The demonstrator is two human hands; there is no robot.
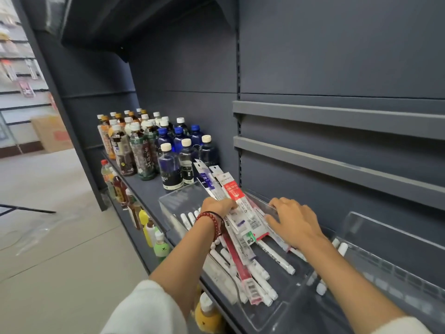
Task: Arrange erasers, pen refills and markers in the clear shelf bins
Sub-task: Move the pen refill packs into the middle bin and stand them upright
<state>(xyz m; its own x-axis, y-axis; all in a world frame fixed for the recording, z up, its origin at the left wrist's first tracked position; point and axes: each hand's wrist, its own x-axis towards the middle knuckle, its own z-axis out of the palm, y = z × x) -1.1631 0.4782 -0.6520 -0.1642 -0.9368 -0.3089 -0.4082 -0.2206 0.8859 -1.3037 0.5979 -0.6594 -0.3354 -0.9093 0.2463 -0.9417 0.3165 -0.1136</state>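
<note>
A clear shelf bin (272, 307) sits on the dark grey shelf and holds several white markers (277, 257) and long red-edged refill packs (237, 261). My left hand (218, 206), with a red bead bracelet on the wrist, grips a fanned bundle of pen refill packs (231, 189) that stands tilted above the bin's back. My right hand (292, 221) lies over the right side of the bundle, fingers spread and resting on the packs and the bin's back wall. A second clear bin (385, 239) to the right holds a few white markers (342, 249).
Rows of drink bottles (154, 145) fill the shelf to the left, the nearest (169, 168) just behind the bin. More bottles (149, 230) line the lower shelf. Two bare grey shelf rails (337, 165) run along the back panel. Tiled floor and a cardboard box (51, 133) lie left.
</note>
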